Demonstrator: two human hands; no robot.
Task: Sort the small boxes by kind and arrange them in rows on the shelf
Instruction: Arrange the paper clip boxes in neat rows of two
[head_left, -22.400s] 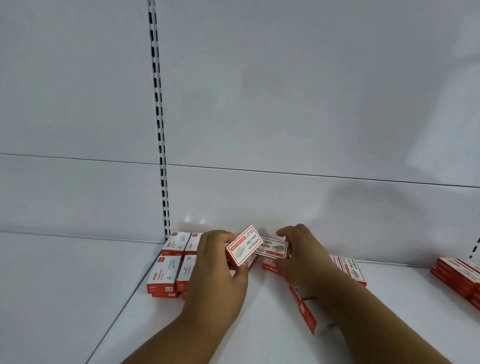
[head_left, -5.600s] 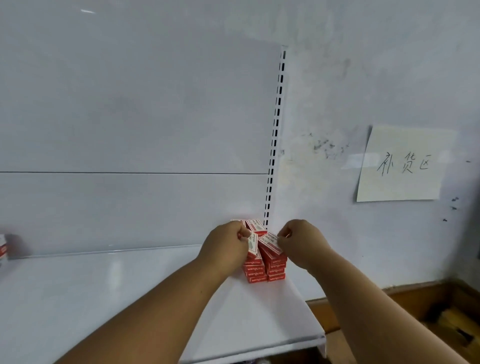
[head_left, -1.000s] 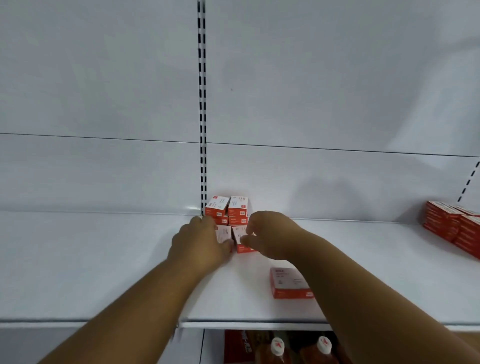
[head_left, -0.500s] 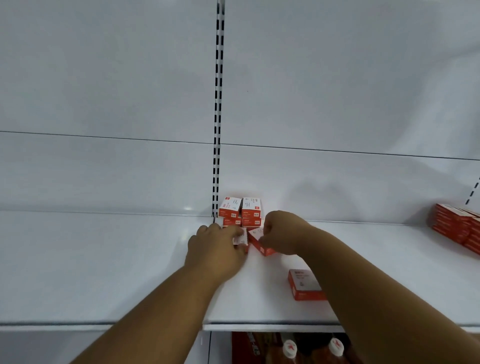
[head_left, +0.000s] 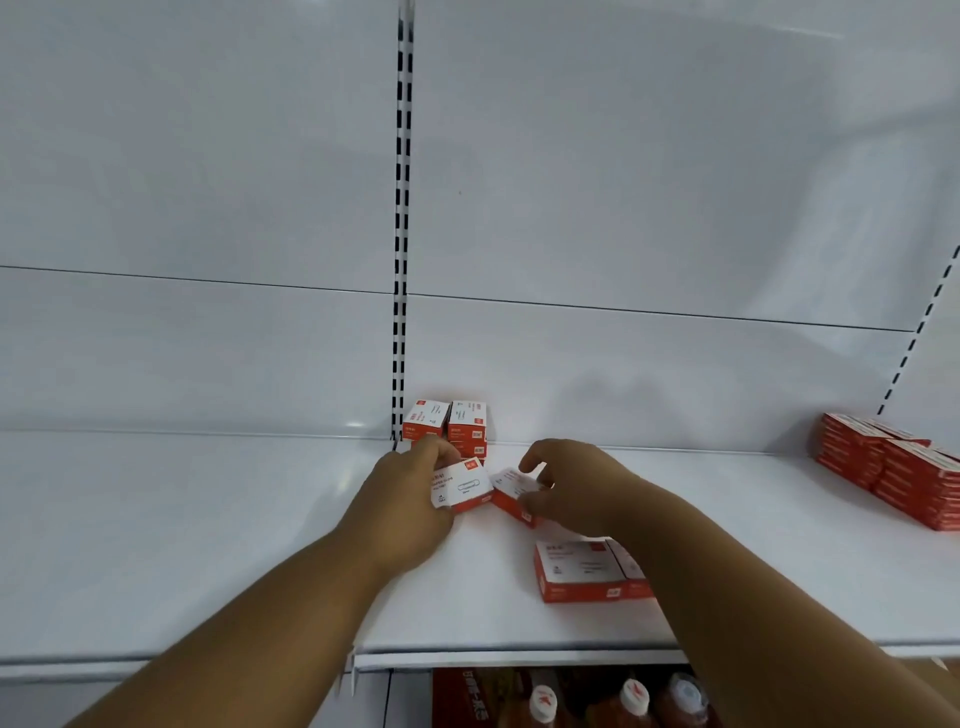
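Change: since half a second ago I see my left hand (head_left: 410, 512) has lifted its small box (head_left: 461, 490) clear of the stack and turned its white face up; my right hand (head_left: 569, 488) has drawn its box a little toward me.
Left hand: fingers curled round the box, thumb on the near edge, fingertips over the far edge; a firm grip.
Box in left hand: white top with a paperclip drawing, red sides, tilted, just in front of the stacked boxes.
Right hand: thumb and fingers curled over the second box (head_left: 514, 496), pinching it at its right end.
Second box: red and white, angled, its left corner almost touching the box in my left fingers; I cannot tell whether it rests on the shelf.
Stacked boxes (head_left: 448, 423): two columns side by side just beyond my left fingertips, against the back panel beside the slotted upright (head_left: 401, 234).
Loose boxes (head_left: 587, 570): two lying flat side by side, nearer me than my right fingers, partly under my right forearm.
Far pile (head_left: 893, 470): flat red boxes stacked well off to the right of my right hand.
Shelf (head_left: 182, 545): white, carrying all the boxes.
Below: bottles (head_left: 628, 701) with white caps under the shelf edge.
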